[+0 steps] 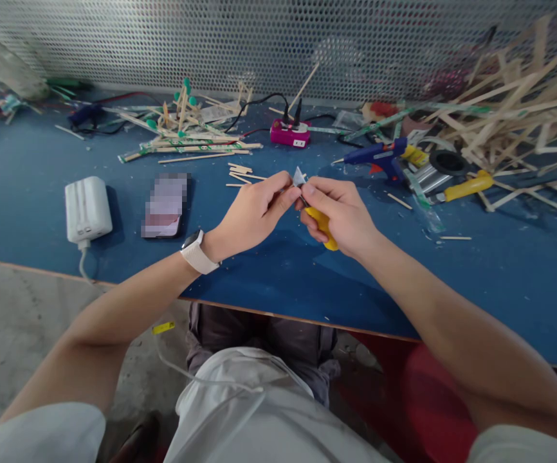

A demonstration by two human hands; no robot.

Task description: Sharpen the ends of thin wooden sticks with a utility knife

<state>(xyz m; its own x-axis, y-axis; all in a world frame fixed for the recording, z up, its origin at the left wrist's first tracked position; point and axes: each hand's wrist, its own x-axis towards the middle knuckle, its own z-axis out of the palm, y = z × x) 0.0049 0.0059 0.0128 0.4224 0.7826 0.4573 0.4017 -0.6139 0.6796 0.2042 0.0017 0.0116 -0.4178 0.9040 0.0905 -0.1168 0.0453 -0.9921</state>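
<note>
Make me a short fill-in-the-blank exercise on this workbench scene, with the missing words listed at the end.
1. The bladed tool gripped in the right hand has a handle coloured ____.
2. The watch is worn on the person's ____ wrist.
3. Seen from the wearer's side, the phone lies to the ____ of the white power bank.
4. The tabletop is coloured ____.

Missing words: yellow; left; right; blue.

The tool has a smooth plastic handle and a metal tip. The sticks are of matt wood, the back panel of perforated metal, the shirt of cloth.
</note>
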